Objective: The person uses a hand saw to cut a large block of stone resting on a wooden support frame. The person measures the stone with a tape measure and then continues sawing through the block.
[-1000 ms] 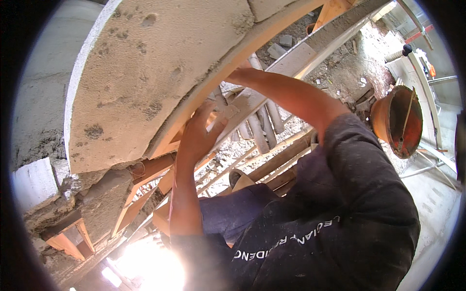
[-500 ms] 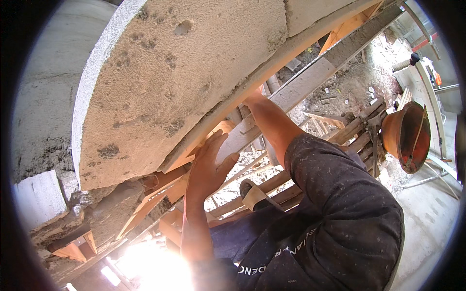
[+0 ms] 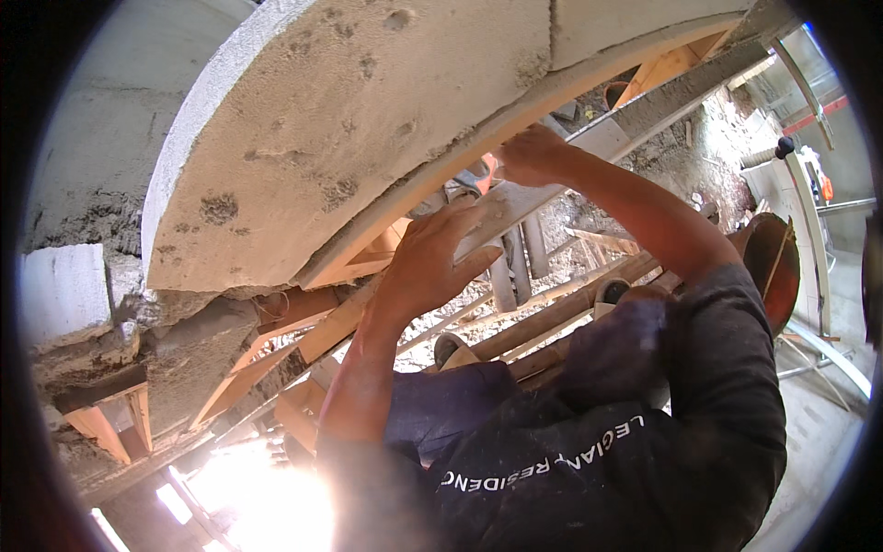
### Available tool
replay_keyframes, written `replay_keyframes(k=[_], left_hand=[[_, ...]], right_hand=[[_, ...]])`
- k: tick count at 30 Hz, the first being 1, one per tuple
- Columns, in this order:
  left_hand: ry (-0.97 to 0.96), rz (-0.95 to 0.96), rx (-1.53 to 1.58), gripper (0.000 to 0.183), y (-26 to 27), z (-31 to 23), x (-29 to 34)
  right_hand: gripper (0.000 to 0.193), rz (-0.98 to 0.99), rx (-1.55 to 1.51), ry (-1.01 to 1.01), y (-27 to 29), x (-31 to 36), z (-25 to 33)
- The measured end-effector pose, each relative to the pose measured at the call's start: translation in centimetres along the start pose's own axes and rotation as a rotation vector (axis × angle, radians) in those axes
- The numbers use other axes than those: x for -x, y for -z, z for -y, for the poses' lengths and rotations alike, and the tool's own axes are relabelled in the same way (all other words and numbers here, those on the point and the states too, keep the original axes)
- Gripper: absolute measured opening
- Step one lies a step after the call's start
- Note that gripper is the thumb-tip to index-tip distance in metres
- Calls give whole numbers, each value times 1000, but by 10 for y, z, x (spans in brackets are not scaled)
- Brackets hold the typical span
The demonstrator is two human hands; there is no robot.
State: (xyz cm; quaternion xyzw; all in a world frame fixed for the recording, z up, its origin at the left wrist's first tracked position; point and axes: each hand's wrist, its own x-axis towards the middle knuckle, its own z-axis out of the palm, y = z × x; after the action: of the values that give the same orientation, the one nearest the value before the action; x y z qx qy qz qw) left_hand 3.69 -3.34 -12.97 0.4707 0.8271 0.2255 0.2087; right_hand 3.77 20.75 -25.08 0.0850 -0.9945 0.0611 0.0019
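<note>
A curved grey concrete arch (image 3: 368,138) fills the upper view. A pale curved wooden strip (image 3: 432,193) runs along its lower edge. My left hand (image 3: 432,267) lies flat with fingers spread against the wood just below this strip. My right hand (image 3: 532,152) reaches higher up, with its fingers closed on the strip's edge. Something small and orange (image 3: 487,170) shows beside that hand; I cannot tell what it is. My dark shirt (image 3: 589,442) and both forearms fill the lower right.
Wooden props and braces (image 3: 276,359) stand under the arch at lower left. Poles and planks (image 3: 552,313) run below, with my shoes (image 3: 451,350) on them. An orange round object (image 3: 773,267) is at right. Rubble-strewn ground (image 3: 671,156) lies far below. Glare whites out the bottom.
My right hand has slid up and to the right along the curved strip. My left hand has stayed pressed on the wood. The arch now fills more of the view.
</note>
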Motion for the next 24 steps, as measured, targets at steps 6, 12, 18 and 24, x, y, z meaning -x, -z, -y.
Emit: replay_keyframes(k=[6, 12, 18, 24], left_hand=[[-236, -165, -23, 49, 2, -10, 1], [-342, -365, -37, 38, 28, -40, 6], [-680, -479, -409, 44, 71, -94, -13], [-635, -679, -630, 58, 102, -134, -27]], right_hand=[[47, -337, -348, -390, 47, 179, -9], [63, -286, -275, -1314, -78, 358, 11], [79, -48, -212, -1629, -167, 445, -6], [78, -34, -60, -1642, -169, 448, -24]])
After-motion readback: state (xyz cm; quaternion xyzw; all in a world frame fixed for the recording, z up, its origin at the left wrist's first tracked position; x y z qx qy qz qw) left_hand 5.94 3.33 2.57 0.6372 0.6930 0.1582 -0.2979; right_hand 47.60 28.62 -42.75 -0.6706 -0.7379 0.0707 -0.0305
